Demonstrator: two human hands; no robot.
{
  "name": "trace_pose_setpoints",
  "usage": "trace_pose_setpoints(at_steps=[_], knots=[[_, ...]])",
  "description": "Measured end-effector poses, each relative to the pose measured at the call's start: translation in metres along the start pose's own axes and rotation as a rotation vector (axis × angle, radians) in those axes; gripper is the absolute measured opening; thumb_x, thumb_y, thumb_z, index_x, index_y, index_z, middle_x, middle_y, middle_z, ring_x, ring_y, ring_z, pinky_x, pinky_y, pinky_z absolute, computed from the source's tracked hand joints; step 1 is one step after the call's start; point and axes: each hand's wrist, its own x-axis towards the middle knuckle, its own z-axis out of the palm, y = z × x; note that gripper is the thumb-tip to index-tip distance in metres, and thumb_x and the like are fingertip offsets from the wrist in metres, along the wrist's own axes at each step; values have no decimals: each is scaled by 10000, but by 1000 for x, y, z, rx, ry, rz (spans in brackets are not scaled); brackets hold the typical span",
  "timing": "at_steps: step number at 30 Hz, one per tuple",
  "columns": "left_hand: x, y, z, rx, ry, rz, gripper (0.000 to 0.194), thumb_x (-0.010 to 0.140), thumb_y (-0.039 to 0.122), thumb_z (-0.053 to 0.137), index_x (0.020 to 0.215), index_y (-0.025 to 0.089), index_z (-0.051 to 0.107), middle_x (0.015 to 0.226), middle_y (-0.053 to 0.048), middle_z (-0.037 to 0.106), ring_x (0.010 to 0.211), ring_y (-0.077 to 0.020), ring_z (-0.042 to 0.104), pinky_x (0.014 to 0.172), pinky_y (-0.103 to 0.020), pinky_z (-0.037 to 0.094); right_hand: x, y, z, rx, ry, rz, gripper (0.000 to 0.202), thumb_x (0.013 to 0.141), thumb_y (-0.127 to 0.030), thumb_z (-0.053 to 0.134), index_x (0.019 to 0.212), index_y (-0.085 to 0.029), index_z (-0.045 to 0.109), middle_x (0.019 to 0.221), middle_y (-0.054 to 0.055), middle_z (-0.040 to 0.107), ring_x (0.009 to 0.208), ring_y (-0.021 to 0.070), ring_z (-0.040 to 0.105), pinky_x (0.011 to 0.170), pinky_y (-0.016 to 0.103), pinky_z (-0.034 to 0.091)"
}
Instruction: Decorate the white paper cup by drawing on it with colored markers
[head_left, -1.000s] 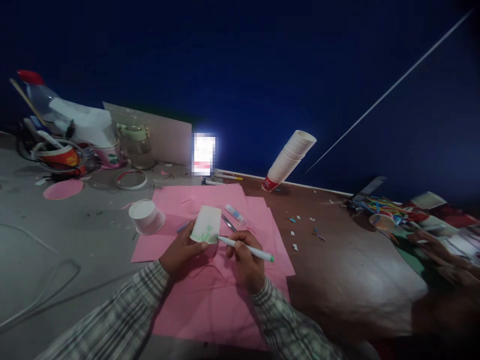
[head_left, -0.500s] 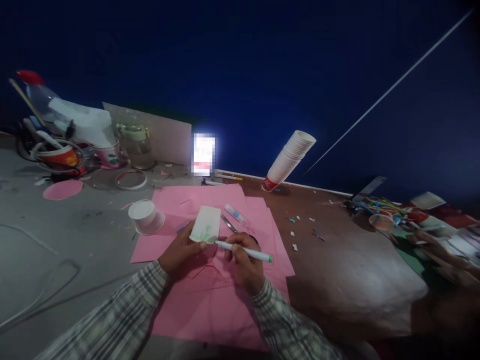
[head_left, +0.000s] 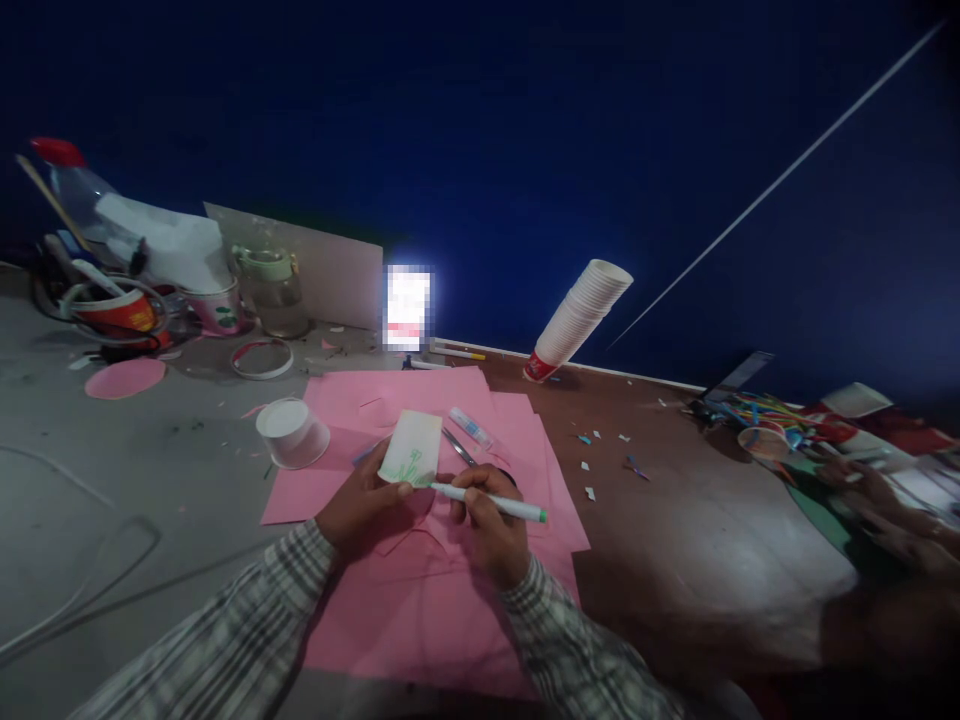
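Observation:
My left hand [head_left: 367, 507] is closed around a white paper cup [head_left: 414, 440], thumb near its lower edge. Green strokes like grass and a small flower mark the cup's side. A white felt-tip marker [head_left: 491, 502] with a green end is pinched in my right hand [head_left: 487, 525], its tip at the cup's lower right edge. Beneath both hands lie overlapping pink paper sheets [head_left: 420, 640]. Just beyond the right hand are scissors [head_left: 459, 447], partly hidden by it, and a clear tube with a blue label [head_left: 470, 428].
A white tub [head_left: 292, 435] stands left of the cup. Tall stacked paper cups [head_left: 577, 320] lean near the blue wall. A glass jar [head_left: 271, 292] and filled containers stand back left. Paper scraps [head_left: 590, 494] dot the brown tabletop. Another person's hand [head_left: 862, 500] is at far right.
The cup has turned slightly in my left hand. The marker tip stays at its lower edge, and both hands have barely moved.

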Motion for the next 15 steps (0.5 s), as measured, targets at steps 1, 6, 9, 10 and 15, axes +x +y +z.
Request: trace_pose_setpoints(at_steps=[1,6,9,10,15], knots=[[0,0,-1,2,-4,1,716,574,479,1018,1148,185,706,914,-54,735,845,-231,642,763,-310,484,0,2,0,-6,12,-1,190,861,-395,679,801,-216,698,562,-25,608,546,164,582,558,290,508],[-1,-1,-2,-14,-28,-1,721,622,445,998,1230,201,697,983,-63,726,903,-244,642,792,-323,493,1,12,-3,48,89,-15,224,904,-416,650,835,-210,704,595,-21,634,535,148,561,560,282,489],[0,-2,-3,1,-18,-1,722,600,444,1006,1208,199,704,963,-57,723,891,-240,641,779,-321,498,2,11,-3,72,68,3,221,880,-420,672,818,-210,699,576,-25,623,519,146,552,547,280,482],[0,-2,-3,11,-14,-1,729,591,455,1009,1200,195,704,950,-54,721,882,-237,639,771,-319,499,1,9,-3,73,57,10,220,868,-420,679,808,-210,697,565,-26,619,507,144,542,537,278,478],[0,-3,-3,-20,-39,-10,712,611,471,998,1186,185,690,951,-63,730,905,-258,674,782,-334,520,2,0,-1,71,19,17,178,823,-381,687,776,-209,691,538,-32,613,484,138,517,542,288,488]])
